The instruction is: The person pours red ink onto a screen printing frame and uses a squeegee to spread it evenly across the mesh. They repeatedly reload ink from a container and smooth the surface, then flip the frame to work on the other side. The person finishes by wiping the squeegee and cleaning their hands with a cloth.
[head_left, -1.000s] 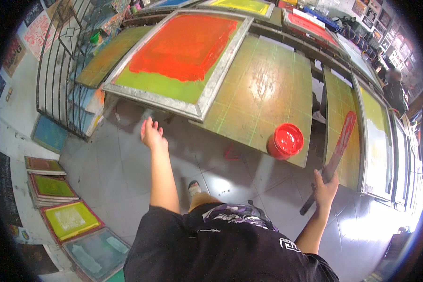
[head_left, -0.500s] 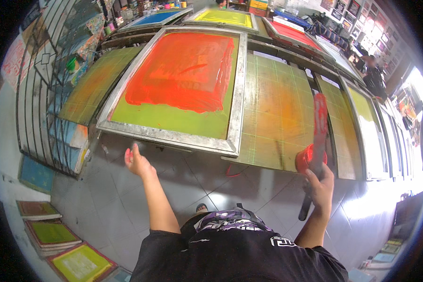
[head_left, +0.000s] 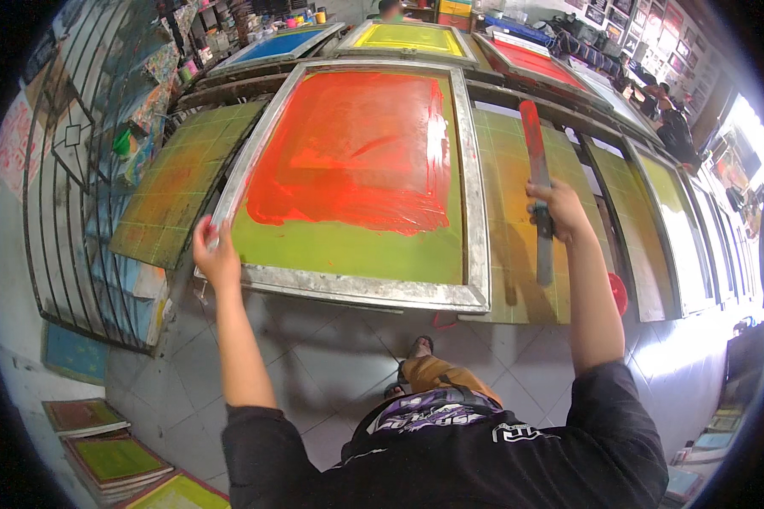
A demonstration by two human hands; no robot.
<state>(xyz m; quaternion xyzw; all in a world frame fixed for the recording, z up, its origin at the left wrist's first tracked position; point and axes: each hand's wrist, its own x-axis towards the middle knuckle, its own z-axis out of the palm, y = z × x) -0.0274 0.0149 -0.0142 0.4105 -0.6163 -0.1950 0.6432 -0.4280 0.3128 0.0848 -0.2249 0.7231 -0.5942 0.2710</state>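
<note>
A large screen frame (head_left: 356, 276) holds an olive-green mesh with red ink (head_left: 348, 127) smeared over much of it. My left hand (head_left: 218, 254) grips the frame's left side near its lower corner. My right hand (head_left: 556, 208) holds a long squeegee (head_left: 532, 131), its upper end coated red, upright over the board (head_left: 514, 288) to the right of the screen. A red ink bucket (head_left: 617, 293) is partly hidden behind my right forearm.
More boards (head_left: 174, 170) and white-framed screens (head_left: 675, 229) flank this station; blue, yellow and red screens (head_left: 407, 36) line the back. A metal grille (head_left: 68, 212) is at left, with screens (head_left: 110, 458) stacked on the floor below. Two people (head_left: 679, 127) (head_left: 390, 10) are farther back.
My left hand has moved up onto the frame and closed on it. My right hand and squeegee have moved up and leftward. The view has turned and drawn nearer the screen.
</note>
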